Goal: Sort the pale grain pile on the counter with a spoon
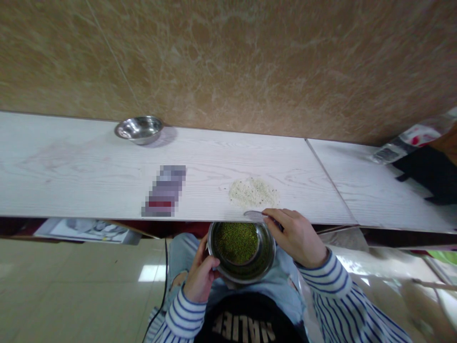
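Observation:
My left hand (202, 276) grips the left rim of a steel bowl (268, 259), its thumb over the edge. Green beans that look like mung beans (237, 242) lie in the bowl, which is tilted below the table's front edge, above my lap. My right hand (298, 233) is closed on a spoon (253, 214), with most of the handle hidden by the fingers. The spoon's head is at the table edge, over the far rim of the bowl. Just beyond it, a flat pile of whitish grains with dark specks (253, 192) is spread on the white table (207, 190).
A second steel bowl (140, 129) stands near the wall at the back left. A pixelated rectangular thing (164, 190) lies left of the grains. At the far right are a clear plastic package (403, 143) and a black object (428, 174). Under the tabletop, an open shelf (89, 231) holds papers.

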Tool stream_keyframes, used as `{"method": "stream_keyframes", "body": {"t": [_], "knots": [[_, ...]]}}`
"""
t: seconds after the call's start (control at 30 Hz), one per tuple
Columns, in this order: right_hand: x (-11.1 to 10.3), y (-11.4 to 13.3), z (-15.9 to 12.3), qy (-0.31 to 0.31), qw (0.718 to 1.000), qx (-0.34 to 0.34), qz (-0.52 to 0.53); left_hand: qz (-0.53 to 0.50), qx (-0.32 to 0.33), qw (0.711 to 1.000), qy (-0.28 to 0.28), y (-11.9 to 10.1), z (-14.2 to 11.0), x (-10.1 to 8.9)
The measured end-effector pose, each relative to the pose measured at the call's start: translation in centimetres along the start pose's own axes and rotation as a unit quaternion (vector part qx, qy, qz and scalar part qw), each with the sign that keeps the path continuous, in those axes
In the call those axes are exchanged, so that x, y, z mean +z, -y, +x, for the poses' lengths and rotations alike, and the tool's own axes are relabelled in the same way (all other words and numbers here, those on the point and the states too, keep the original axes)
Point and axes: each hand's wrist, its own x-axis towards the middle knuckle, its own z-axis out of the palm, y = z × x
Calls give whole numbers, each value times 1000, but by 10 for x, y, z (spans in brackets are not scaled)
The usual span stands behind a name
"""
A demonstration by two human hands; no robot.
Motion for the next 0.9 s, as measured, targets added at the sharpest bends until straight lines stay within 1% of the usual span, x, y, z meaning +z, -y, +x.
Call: {"method": "stream_keyframes", "body": {"t": [0.13, 0.27, 0.43, 0.67, 0.9], "knots": [[2, 2, 4, -16, 1000, -3, -8, 4, 3, 1000, -4, -1, -2, 0], [1, -2, 5, -34, 999, 7, -1, 2, 3, 1000, -8, -1, -1, -1], [0, -7, 1, -24, 1000, 7, -5, -1, 3, 1000, -1, 1, 1, -2], [-2, -8, -3, -8, 1000, 3, 0, -4, -1, 1000, -5, 1, -1, -2], [-1, -2, -1, 1, 1000, 3, 5, 12, 4, 1000, -8, 1, -2, -6]]}}
